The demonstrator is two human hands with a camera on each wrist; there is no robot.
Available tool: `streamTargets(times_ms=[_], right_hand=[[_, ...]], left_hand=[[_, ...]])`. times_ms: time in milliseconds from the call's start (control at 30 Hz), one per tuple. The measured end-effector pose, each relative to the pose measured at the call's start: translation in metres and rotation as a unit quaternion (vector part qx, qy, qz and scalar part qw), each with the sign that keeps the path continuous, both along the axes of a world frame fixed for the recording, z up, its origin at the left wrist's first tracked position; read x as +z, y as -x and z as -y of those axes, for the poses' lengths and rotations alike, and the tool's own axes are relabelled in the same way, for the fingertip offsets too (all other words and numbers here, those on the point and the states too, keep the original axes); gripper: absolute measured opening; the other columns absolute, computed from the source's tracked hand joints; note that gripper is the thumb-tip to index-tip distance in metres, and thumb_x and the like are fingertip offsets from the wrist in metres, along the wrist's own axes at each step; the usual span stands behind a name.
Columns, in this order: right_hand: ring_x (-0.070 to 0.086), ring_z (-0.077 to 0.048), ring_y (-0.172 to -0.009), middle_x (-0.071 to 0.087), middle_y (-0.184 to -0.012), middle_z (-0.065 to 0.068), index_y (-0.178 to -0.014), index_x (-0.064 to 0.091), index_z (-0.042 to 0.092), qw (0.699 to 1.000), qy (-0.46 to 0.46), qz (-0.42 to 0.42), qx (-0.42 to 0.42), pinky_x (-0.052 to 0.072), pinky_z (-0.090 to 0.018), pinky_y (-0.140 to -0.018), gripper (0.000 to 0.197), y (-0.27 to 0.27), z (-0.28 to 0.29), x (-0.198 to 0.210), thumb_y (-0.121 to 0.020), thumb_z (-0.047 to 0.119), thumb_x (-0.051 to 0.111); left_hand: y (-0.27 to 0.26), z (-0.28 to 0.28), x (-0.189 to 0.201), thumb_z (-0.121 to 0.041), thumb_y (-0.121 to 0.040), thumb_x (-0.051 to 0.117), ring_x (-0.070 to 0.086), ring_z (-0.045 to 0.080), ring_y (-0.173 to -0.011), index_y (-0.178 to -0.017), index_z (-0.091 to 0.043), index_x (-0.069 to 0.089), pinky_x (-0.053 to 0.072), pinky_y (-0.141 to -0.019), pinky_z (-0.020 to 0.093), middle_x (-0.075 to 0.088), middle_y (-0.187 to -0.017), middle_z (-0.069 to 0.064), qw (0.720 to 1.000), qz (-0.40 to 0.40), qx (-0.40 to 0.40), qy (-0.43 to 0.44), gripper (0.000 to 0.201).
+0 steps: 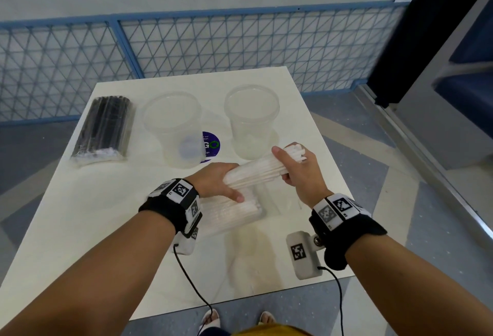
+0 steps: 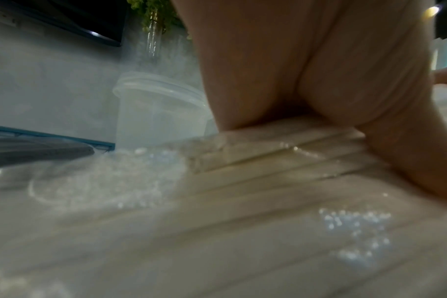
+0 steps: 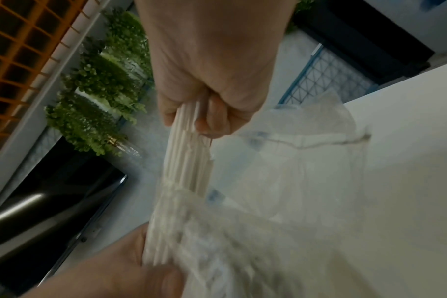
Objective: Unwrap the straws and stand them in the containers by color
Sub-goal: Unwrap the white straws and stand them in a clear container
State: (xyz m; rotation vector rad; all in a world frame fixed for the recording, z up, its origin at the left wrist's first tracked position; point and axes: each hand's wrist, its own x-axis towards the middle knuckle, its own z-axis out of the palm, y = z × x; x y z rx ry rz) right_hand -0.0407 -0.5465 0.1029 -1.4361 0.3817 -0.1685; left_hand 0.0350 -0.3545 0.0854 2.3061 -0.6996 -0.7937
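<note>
A bundle of white straws [image 1: 262, 169] is held slantwise over the table between both hands. My right hand [image 1: 293, 167] grips its bare upper end, fingers curled round the straws [image 3: 185, 161]. My left hand [image 1: 224, 185] grips the lower end, where the straws still sit in the clear wrapper [image 1: 234, 214]; its fingers [image 2: 255, 84] lie over the wrapped straws [image 2: 268, 161]. Two clear, empty containers [image 1: 173, 125] [image 1: 252, 118] stand upright behind the hands. A sealed pack of black straws [image 1: 102, 127] lies at the far left.
A purple round sticker [image 1: 212, 145] sits on the white table [image 1: 80, 229] between the containers. A blue mesh fence [image 1: 186, 45] runs behind the table. Loose wrapper film [image 3: 311, 145] lies beside the right hand.
</note>
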Motion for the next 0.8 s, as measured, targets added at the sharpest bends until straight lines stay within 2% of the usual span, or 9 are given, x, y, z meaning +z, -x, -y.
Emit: streamTargets(times_ms=[100,200,267,333,433,500,600,700,800], right_hand=[[0.041,-0.010,-0.051,0.044,-0.061,-0.001,-0.075,0.047,0.008,0.999,0.010,0.001,-0.034,0.032,-0.020,-0.043,0.022,-0.003,0.007,0.004,-0.084,0.016,0.066],[0.046,-0.009,-0.059,0.047,-0.066,0.001,-0.078,0.050,0.011,0.997,-0.025,0.004,-0.079,0.037,-0.018,-0.047,0.018,-0.003,0.014,0.005,-0.082,0.016,0.067],[0.050,-0.009,-0.064,0.050,-0.070,0.003,-0.087,0.051,0.015,0.993,-0.068,0.016,-0.097,0.040,-0.016,-0.049,0.016,-0.003,0.012,0.000,-0.082,0.016,0.067],[0.056,-0.009,-0.071,0.056,-0.080,0.007,-0.098,0.049,0.021,0.987,-0.119,0.015,-0.107,0.047,-0.018,-0.058,0.021,-0.007,0.001,-0.007,-0.085,0.020,0.065],[0.060,-0.013,-0.086,0.062,-0.086,0.004,-0.100,0.053,0.019,0.965,-0.245,0.032,-0.085,0.047,-0.027,-0.078,0.016,-0.017,-0.016,-0.019,-0.086,0.018,0.062],[0.059,-0.013,-0.088,0.063,-0.090,0.005,-0.092,0.059,0.021,0.982,-0.180,-0.025,-0.059,0.046,-0.030,-0.083,0.010,-0.020,-0.021,-0.022,-0.086,0.027,0.062],[0.059,-0.013,-0.090,0.061,-0.094,0.006,-0.090,0.060,0.024,0.990,-0.103,-0.076,-0.061,0.048,-0.028,-0.082,0.015,-0.024,-0.021,-0.029,-0.083,0.037,0.064],[0.063,-0.013,-0.085,0.069,-0.084,0.003,-0.092,0.061,0.014,0.981,-0.167,-0.030,-0.092,0.052,-0.024,-0.076,0.010,-0.028,-0.023,-0.026,-0.089,0.023,0.059],[0.067,-0.012,-0.087,0.075,-0.089,0.000,-0.107,0.061,0.001,0.956,-0.256,-0.005,-0.141,0.052,-0.018,-0.070,0.029,-0.031,-0.020,-0.022,-0.090,0.024,0.056]], left_hand=[[-0.003,-0.003,-0.001,-0.027,-0.064,0.083,0.055,0.007,-0.084,-0.096,-0.029,0.058,0.040,-0.072,0.015,0.060,-0.087,-0.011,1.000,-0.015,0.002,0.009,0.040],[-0.008,-0.013,-0.002,-0.024,-0.065,0.083,0.053,0.006,-0.079,-0.082,-0.036,0.054,0.037,-0.067,0.015,0.057,-0.080,-0.014,1.000,-0.015,-0.006,-0.003,0.036],[-0.011,-0.018,-0.002,-0.023,-0.065,0.083,0.053,0.006,-0.077,-0.083,-0.032,0.056,0.037,-0.066,0.013,0.057,-0.080,-0.012,1.000,-0.017,-0.004,-0.007,0.034],[-0.013,-0.020,-0.002,-0.024,-0.066,0.082,0.053,0.010,-0.079,-0.090,-0.023,0.059,0.037,-0.066,0.014,0.056,-0.082,-0.008,1.000,-0.010,-0.004,-0.009,0.034],[-0.016,-0.023,-0.002,-0.024,-0.067,0.081,0.050,0.009,-0.077,-0.083,-0.026,0.055,0.035,-0.064,0.015,0.053,-0.077,-0.009,1.000,-0.002,-0.005,-0.016,0.031],[-0.017,-0.028,-0.005,-0.023,-0.067,0.081,0.051,0.010,-0.080,-0.087,-0.025,0.055,0.036,-0.067,0.015,0.054,-0.080,-0.009,1.000,-0.006,-0.003,-0.019,0.033],[-0.019,-0.037,-0.009,-0.022,-0.066,0.082,0.052,0.010,-0.081,-0.079,-0.034,0.053,0.037,-0.068,0.015,0.055,-0.079,-0.012,1.000,-0.019,-0.003,-0.012,0.034],[-0.023,-0.045,-0.011,-0.021,-0.066,0.082,0.053,0.007,-0.080,-0.081,-0.035,0.054,0.038,-0.067,0.013,0.056,-0.082,-0.011,1.000,-0.027,0.002,-0.008,0.035],[-0.027,-0.055,-0.017,-0.019,-0.068,0.081,0.052,0.008,-0.077,-0.087,-0.031,0.057,0.038,-0.063,0.005,0.056,-0.083,-0.011,0.999,-0.042,0.003,-0.015,0.033]])
